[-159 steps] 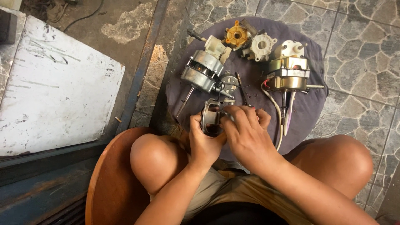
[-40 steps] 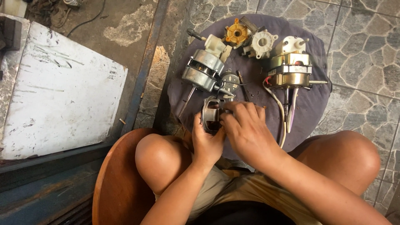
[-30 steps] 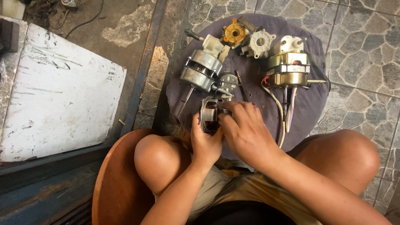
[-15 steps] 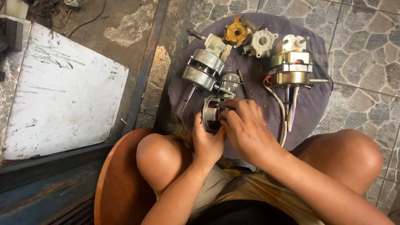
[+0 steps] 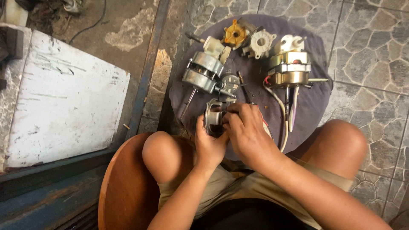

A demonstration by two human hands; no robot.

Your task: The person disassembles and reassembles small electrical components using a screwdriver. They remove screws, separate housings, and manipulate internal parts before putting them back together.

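My left hand [image 5: 209, 144] grips a small metal fan motor housing [image 5: 213, 116] from below, just above my knees. My right hand [image 5: 247, 130] covers the housing's right side, its fingers closed on the part's edge; what lies under the fingers is hidden. Both hands are over the near edge of a round purple cloth [image 5: 315, 102] on the floor. On the cloth lie a silver fan motor with a shaft [image 5: 203, 76], a brass-coloured motor with wires [image 5: 289, 68], a yellow plastic gear part [image 5: 235, 35] and a white plastic part [image 5: 260, 41].
I sit on an orange-brown stool [image 5: 123, 187] with bare knees apart. A white scratched board [image 5: 64, 98] lies to the left beyond a blue metal rail [image 5: 147, 64]. Stone tiles [image 5: 375, 76] surround the cloth. A thin tool [image 5: 243, 83] lies mid-cloth.
My hands have stayed on the motor housing with only small finger shifts; the view has wobbled slightly. The parts on the cloth have not moved.
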